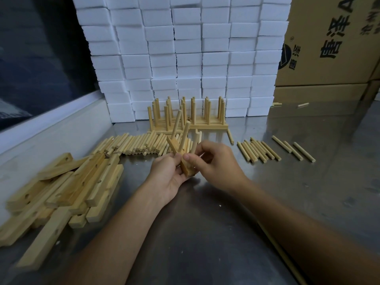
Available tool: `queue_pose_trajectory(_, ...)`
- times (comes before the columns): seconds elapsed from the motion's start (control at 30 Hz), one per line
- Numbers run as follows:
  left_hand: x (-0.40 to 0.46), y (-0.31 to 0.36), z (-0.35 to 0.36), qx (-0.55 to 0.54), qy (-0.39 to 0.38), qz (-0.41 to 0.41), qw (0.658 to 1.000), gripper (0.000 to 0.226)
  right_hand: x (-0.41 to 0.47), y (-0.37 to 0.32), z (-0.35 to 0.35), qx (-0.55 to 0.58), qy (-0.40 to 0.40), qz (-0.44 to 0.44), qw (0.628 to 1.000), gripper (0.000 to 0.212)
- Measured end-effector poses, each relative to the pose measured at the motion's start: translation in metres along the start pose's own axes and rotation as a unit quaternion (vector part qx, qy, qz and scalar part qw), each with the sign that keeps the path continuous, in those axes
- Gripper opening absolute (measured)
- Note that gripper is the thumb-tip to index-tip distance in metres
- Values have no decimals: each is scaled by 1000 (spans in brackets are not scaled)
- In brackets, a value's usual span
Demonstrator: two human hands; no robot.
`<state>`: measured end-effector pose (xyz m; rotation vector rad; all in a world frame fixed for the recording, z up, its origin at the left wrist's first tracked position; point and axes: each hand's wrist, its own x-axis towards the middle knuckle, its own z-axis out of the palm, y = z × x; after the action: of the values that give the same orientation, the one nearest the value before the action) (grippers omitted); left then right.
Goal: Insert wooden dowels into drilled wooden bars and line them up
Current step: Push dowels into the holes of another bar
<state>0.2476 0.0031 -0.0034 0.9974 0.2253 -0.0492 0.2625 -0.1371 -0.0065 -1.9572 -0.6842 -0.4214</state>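
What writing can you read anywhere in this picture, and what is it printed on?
"唐泽" with a large "A" after it, in big dark characters running sideways up the cardboard box at upper right.
A round dark logo with small characters beside it on the same box: too distorted to read surely.
Smaller print at the box's right edge: cut off, unreadable.
The white foam blocks and the wooden pieces carry no writing.

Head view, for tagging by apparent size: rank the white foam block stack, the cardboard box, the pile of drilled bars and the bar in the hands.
1. white foam block stack
2. cardboard box, cut off by the frame
3. pile of drilled bars
4. bar in the hands
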Motion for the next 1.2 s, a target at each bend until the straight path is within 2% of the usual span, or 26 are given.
queue_pose_trajectory(0.1, -1, 0, 1, 1, -1, -1, 1000, 28, 1, 1, 0, -4, -20, 0, 1000, 21)
queue_pose_trajectory(0.3, -1, 1, 2, 7, 7, -2, 1000, 29, -1, 2, 1, 15, -4, 11, 1000, 23)
queue_pose_trajectory(0.47, -2, 2, 3, -11, 12, 0, 1000, 27, -3, 6, 3, -57, -22, -10, 998, 21)
queue_pose_trajectory(0.73, 0, 0, 3, 0, 32, 22, 999, 21, -5, 7, 0, -53, -25, 11, 998, 27)
queue_pose_trajectory(1.0, 4, -2, 7, -20, 11, 29, 999, 28, 1, 18, -5, -62, -20, 62, 996, 11)
queue_pose_trajectory(1.13, 6, -7, 7, 21, 25, 42, 999, 30, 10, 27, -15, -99, -5, 96, 990, 8)
queue_pose_trajectory(1.2, 5, -11, 8, 76, 37, 65, 994, 29, 16, 33, -24, -102, 15, 121, 987, 7)
